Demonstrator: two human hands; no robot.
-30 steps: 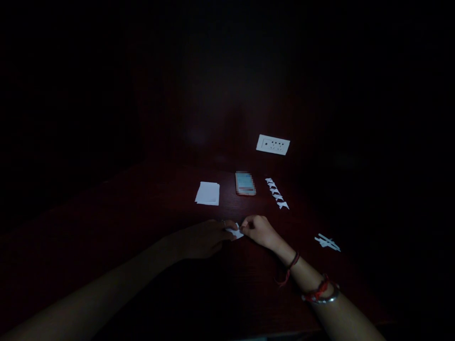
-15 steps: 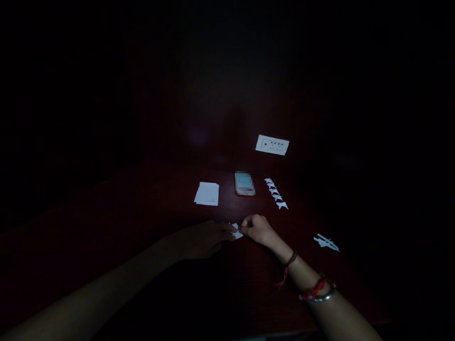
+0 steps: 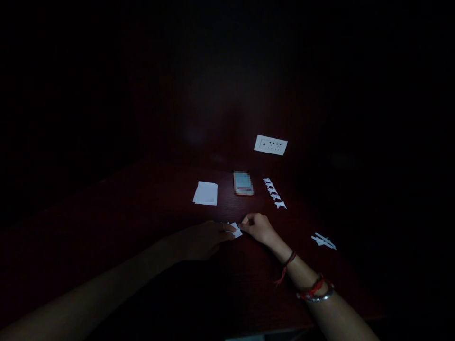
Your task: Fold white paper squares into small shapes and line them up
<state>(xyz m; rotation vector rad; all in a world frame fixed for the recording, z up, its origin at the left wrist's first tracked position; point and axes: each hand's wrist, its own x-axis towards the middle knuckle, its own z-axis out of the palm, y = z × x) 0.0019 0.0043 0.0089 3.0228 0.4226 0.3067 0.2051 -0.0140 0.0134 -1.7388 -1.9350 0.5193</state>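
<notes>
A small folded piece of white paper (image 3: 236,232) lies on the dark red table, partly hidden by my fingers. My left hand (image 3: 208,240) reaches in from the left, its fingers stretched out and resting on top of the paper. At the paper's right corner, my right hand (image 3: 259,228) has thumb and forefinger pinched together on the edge. Poor light hides exactly how the paper is folded.
Beyond my hands lie a stack of white paper sheets (image 3: 205,194) and a phone (image 3: 243,183). A row of folded white paper shapes (image 3: 275,193) runs to their right. Paper strips (image 3: 324,241) lie farther right. A socket panel (image 3: 270,145) is on the back wall.
My right fingers have shifted very slightly at the paper's corner. The whole view has drifted a little; otherwise the paper and my left hand look the same.
</notes>
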